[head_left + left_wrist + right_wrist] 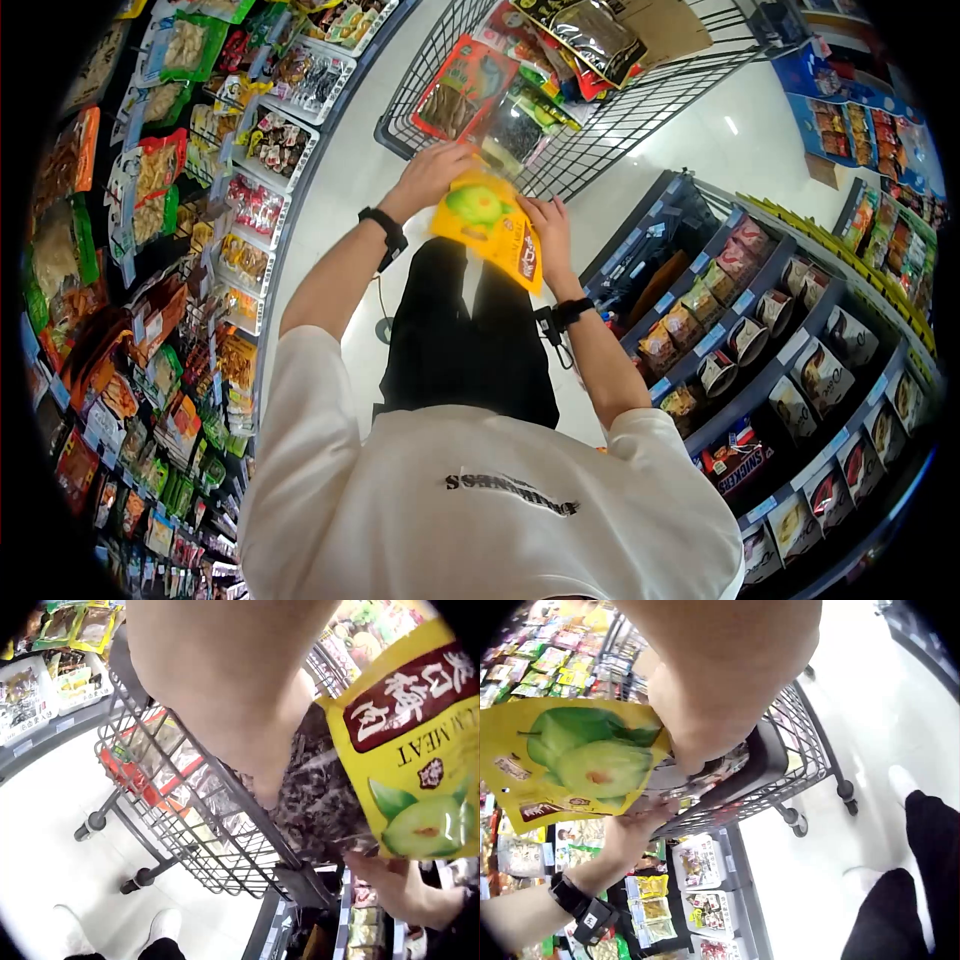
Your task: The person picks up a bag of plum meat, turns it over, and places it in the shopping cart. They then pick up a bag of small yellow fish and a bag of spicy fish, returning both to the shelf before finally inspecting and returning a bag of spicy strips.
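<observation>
A yellow bag [490,215] with green fruit printed on it is held in front of the body, beside the cart's near end. My left hand [437,180] grips its upper left edge; my right hand [552,238] pinches the right edge. The left wrist view has the yellow bag [412,750] at the right, next to a packet of dark pieces [319,787], with the right hand [401,889] at its lower edge. Across the right wrist view, the left hand [637,825] is under the bag [577,757], some fingers hidden, and the right hand [697,712] is at its other side.
The wire shopping cart [395,125] holds several packets, among them a red-edged one [463,88] and a black one [590,35]. Shelves of packaged snacks [270,145] run along the left. A tiered display [740,300] stands at the right, with pale floor [345,180] between.
</observation>
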Motion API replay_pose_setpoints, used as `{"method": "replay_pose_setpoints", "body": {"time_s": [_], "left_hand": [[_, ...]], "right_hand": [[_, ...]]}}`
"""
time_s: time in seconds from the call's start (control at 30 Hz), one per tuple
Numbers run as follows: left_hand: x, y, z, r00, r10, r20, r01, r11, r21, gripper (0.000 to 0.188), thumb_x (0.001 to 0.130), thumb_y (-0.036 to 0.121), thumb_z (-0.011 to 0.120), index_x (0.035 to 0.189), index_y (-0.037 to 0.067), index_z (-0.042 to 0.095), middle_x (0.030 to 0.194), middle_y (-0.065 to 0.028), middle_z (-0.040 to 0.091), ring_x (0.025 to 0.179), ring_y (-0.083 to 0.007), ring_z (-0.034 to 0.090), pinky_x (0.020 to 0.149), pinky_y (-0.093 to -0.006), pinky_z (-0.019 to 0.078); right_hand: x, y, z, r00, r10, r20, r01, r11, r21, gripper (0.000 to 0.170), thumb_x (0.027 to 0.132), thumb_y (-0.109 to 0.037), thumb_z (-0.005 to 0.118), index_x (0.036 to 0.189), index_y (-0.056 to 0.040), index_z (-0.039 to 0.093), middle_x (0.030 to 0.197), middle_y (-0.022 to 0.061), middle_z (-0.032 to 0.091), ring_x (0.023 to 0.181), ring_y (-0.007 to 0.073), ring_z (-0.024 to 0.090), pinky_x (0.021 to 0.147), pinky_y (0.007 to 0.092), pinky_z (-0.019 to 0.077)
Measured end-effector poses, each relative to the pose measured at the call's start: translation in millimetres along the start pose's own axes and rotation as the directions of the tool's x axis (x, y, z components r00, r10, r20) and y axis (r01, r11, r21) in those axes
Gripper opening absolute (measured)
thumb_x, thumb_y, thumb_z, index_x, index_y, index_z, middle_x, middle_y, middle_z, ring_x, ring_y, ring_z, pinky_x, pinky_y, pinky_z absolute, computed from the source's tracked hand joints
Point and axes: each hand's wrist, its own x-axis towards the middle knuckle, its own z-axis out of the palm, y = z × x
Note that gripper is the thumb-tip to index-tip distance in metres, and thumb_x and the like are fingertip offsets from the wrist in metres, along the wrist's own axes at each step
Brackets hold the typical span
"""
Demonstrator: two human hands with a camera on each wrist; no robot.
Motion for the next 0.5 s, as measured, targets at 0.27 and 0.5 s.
{"method": "replay_pose_setpoints", "body": {"time_s": [0.27,0.5], "left_hand": [[39,-22,28,1.0,-0.026,0.001,0.026,1.0,-0.007,0.031,0.082,0.014,0.063,0.111,0.005,0.062,0.112,-0.0095,0.064,0.105,-0.0291,0.062,0.085,-0.0371,0.0523],[68,-18,44,0.993,-0.115,0.023,0.114,0.992,0.046,0.045,0.079,0.011,0.068,0.123,0.004,0.062,0.125,-0.0115,0.064,0.101,-0.0293,0.067,0.083,-0.0352,0.0559]], "right_hand": [[9,12,33,0.954,0.261,-0.148,-0.263,0.965,0.002,0.033,0.087,-0.014,0.056,0.12,-0.0098,0.062,0.111,0.0083,0.065,0.109,0.0232,0.059,0.106,0.0406,0.0341],[25,44,27,0.939,0.242,-0.246,-0.291,0.939,-0.186,0.031,0.088,-0.014,0.055,0.117,-0.0162,0.065,0.113,-0.002,0.066,0.104,0.0134,0.06,0.103,0.0343,0.0333]]}}
